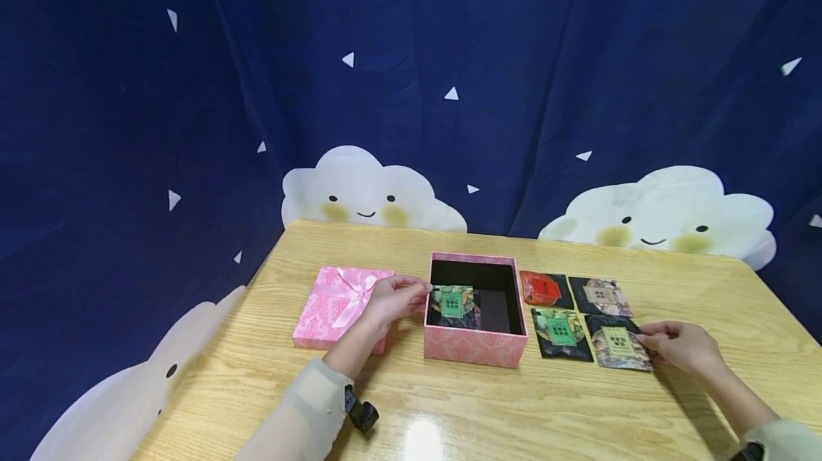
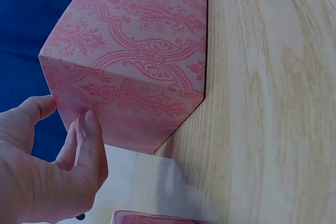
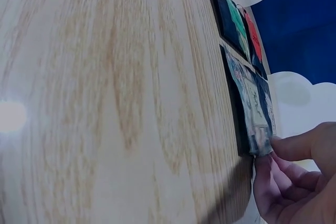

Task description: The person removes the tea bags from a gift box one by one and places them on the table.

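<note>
Pink box sits on wood tbl. L hand pinches box's left wall btwn thumb & fingertips. R hand, well R of box, thumb & fingers pinching right edge of cream-label pkt. Red-label pkt, green-label pkt, beige-label pkt also R of box; 2nd green pkt inside box, left side. Lid w/ bow L of box.

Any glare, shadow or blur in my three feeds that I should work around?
Head: white glare on the wooden table at bottom centre; packet small print too tiny to read. Left wrist: soft shadow on the table near the pink patterned box. Right wrist: glare at the left edge, shadow beside the right hand, its cream-labelled packet steeply foreshortened.
</note>
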Demonstrator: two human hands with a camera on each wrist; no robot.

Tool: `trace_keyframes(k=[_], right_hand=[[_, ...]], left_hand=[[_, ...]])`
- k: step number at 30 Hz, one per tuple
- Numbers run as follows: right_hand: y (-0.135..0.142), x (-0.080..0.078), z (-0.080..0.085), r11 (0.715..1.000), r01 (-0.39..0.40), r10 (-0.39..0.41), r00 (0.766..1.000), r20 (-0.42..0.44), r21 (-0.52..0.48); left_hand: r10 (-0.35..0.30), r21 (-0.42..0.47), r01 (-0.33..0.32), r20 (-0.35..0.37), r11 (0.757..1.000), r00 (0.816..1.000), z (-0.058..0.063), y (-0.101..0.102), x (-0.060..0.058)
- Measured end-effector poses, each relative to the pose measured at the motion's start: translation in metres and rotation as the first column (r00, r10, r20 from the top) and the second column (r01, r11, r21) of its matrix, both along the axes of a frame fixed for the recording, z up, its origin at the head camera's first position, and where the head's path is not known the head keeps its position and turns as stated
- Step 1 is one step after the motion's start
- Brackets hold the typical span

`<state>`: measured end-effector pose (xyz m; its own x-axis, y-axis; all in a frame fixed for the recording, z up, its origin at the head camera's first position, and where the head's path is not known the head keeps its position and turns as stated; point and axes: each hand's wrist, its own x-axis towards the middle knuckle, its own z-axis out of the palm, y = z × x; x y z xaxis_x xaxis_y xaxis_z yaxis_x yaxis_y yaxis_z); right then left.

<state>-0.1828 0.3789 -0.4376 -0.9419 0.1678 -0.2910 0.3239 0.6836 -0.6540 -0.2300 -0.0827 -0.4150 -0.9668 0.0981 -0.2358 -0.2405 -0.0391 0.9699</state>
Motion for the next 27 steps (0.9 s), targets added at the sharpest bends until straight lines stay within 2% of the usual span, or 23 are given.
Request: trace_keyframes(k=[9,12,16,18,21,23,25,27], right_hand=[[-0.001,0.001,0.007,0.999,0.008,-0.007,1.000,-0.016,0.043],[-0.006,-0.002,0.012,1.000,-0.003,0.003,1.000,-0.017,0.021],[-0.013,-0.006,0.020,0.998,-0.034,0.033,0.999,-0.017,-0.053],[-0.018,-0.009,0.023,0.995,-0.053,0.052,0.999,-0.018,-0.081],[-0.028,-0.012,0.029,0.987,-0.087,0.086,0.996,-0.017,-0.135],[-0.036,-0.015,0.033,0.979,-0.110,0.108,0.994,-0.022,-0.174],[-0.044,-0.018,0.036,0.970,-0.137,0.135,0.991,-0.023,-0.202],[-0.052,-0.021,0.038,0.963,-0.155,0.154,0.988,-0.025,-0.221]], left_hand=[[-0.001,-0.010,0.001,-0.001,1.000,1.000,-0.001,0.000,-0.001],[0.007,-0.003,-0.007,0.000,1.000,1.000,0.000,0.001,0.000],[0.009,-0.006,-0.009,0.000,1.000,1.000,0.001,0.001,0.001],[0.004,-0.013,-0.004,0.000,1.000,1.000,0.008,0.001,0.005],[-0.001,-0.018,0.001,-0.003,1.000,1.000,0.008,0.001,0.004],[0.002,-0.017,-0.002,-0.003,1.000,1.000,0.007,0.001,0.004],[0.009,-0.015,-0.009,-0.004,1.000,1.000,-0.001,0.001,0.000],[0.015,-0.012,-0.015,-0.008,1.000,1.000,-0.001,0.001,0.001]])
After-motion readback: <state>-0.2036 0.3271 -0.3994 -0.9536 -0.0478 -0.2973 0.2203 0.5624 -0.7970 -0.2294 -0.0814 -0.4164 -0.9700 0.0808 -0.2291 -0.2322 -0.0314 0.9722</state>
